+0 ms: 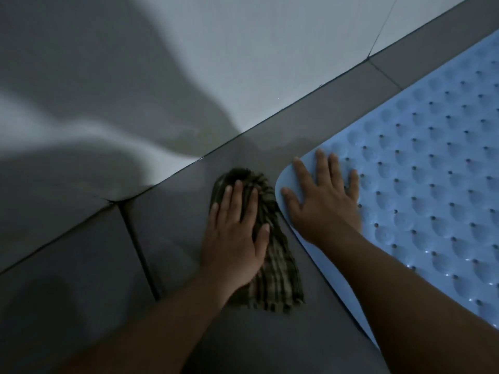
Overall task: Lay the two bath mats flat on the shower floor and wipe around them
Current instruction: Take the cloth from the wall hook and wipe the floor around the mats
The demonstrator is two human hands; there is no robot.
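One bath mat [421, 163] could be seen, though the task spoke of two. It was light blue and looked like soft rubber, with rows of round bumps and small dark holes all over it and a rounded corner. It lay flat on the floor [172, 220] at the right side, running from near to far. The floor was made of smooth dark grey tiles with dark lines between them, and it met a pale, shiny tiled wall [216, 49] at the far side. There was one cloth [272, 276], a crumpled checked rag in dark brown and tan stripes, lying on the floor just left of the mat's rounded corner. The left hand [237, 233] lay flat on top of the cloth, fingers spread and stretched out, pressing down on it and not wrapped around it. The right hand [324, 198] was also open and flat, fingers spread wide, with the palm pressing on the near left corner of the mat. Neither grip was closed on anything. The two hands were near each other, side by side.
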